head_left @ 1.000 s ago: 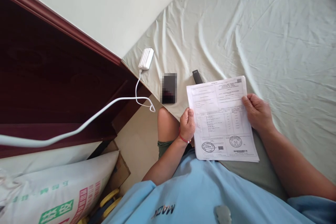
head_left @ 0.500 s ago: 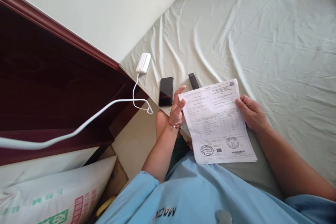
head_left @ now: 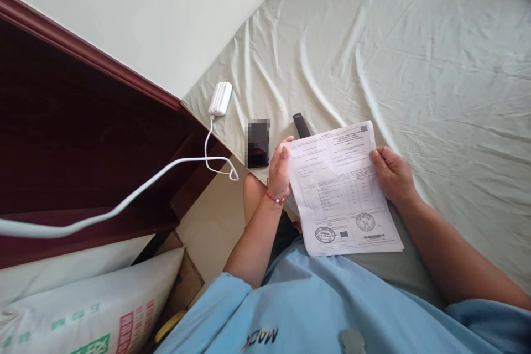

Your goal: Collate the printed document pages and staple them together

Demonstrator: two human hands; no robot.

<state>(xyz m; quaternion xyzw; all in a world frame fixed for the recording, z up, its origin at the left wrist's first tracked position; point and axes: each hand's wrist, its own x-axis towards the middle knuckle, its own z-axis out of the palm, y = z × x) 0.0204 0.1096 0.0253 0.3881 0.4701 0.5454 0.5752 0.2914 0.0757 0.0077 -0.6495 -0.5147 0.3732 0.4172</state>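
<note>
A stack of printed paper sheets [head_left: 338,193] is held up in front of my shirt, tilted, with round and oval stamps near its lower edge. My left hand [head_left: 280,170], a red string bracelet at its wrist, grips the left edge with the thumb in front and the fingers mostly hidden behind. At the upper right edge, my right hand [head_left: 394,174] pinches the sheets between thumb and curled fingers. Beyond the top of the papers lies a slim black object [head_left: 301,125], partly covered by them. A black phone [head_left: 258,144] rests on the sheet just past my left hand.
A white power strip or adapter [head_left: 220,98] sits at the bed's corner, its white cable [head_left: 166,167] looping over to the left. The wrinkled pale bedsheet [head_left: 448,94] spreads to the right. Dark red wooden furniture [head_left: 83,121] and printed white sacks [head_left: 95,298] stand at left.
My left hand's fingers have closed in on the paper's left edge; before, the index finger stuck out. The whole view has shifted slightly, while my right hand keeps its hold.
</note>
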